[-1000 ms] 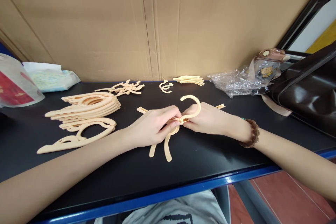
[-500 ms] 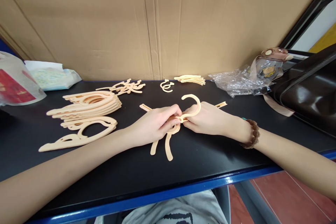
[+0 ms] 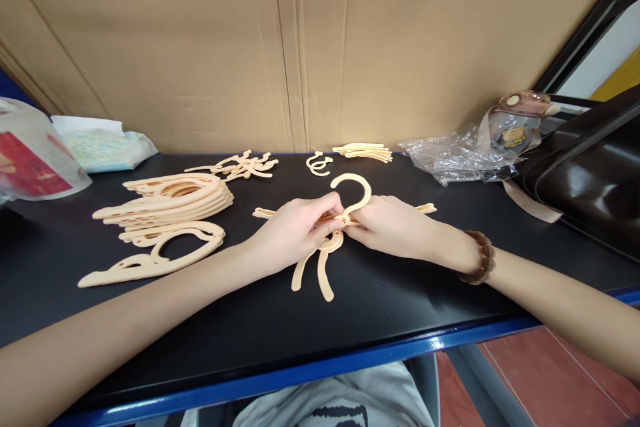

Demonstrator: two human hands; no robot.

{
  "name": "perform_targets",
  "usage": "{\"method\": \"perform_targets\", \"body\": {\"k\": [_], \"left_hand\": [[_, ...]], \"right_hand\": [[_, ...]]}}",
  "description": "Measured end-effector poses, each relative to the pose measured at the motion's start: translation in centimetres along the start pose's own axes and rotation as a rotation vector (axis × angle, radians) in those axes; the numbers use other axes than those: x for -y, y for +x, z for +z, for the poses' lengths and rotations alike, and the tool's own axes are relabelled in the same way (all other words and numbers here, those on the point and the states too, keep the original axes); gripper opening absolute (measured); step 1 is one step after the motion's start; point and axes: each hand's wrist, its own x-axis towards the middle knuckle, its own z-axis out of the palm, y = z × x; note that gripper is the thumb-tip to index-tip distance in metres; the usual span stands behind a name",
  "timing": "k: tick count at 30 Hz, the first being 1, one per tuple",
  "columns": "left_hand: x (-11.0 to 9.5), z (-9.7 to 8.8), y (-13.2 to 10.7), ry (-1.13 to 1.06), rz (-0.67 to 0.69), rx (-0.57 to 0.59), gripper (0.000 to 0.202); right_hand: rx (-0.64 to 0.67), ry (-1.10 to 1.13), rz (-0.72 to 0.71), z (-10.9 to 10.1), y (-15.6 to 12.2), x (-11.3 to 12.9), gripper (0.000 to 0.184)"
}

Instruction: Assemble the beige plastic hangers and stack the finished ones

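Between my two hands is a peach-coloured plastic folding hanger [image 3: 361, 195], its hook standing up and its arms sticking out past both hands. My left hand [image 3: 305, 227] pinches it just left of the hook's base. Close against the hook on the other side, my right hand [image 3: 393, 225] is closed round the right arm, its fingertips partly hidden. Below the hands, two curved hanger pieces [image 3: 325, 277] lie on the black table [image 3: 240, 340]. To the left sits a stack of folded hangers [image 3: 175, 203], with a single folded hanger [image 3: 150, 263] in front.
Loose hooks [image 3: 247, 165], two more hooks [image 3: 319, 163] and a pile of curved strips [image 3: 365, 151] lie along the cardboard wall [image 3: 200, 47]. Crumpled clear plastic [image 3: 450, 157], a bottle [image 3: 517, 127] and a dark bag [image 3: 590, 167] stand right; a wipes pack [image 3: 107, 147] lies left.
The hook has turned and shifted left, standing more upright between my hands. The left arm of the hanger now points more level. Both hands keep their grip.
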Motion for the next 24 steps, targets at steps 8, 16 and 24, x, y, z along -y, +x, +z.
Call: {"method": "perform_targets", "body": {"k": [8, 16, 24], "left_hand": [[0.4, 0.1, 0.3, -0.190, -0.100, -0.159, 0.021], [0.2, -0.1, 0.3, 0.046, -0.242, -0.197, 0.031], [0.2, -0.2, 0.1, 0.264, -0.263, -0.169, 0.028]], "right_hand": [[-0.087, 0.389, 0.040, -0.6, 0.6, -1.0, 0.027], [-0.204, 0.227, 0.146, -0.9, 0.5, -1.0, 0.024], [-0.219, 0.190, 0.069, -0.8, 0.4, -0.9, 0.030]]}}
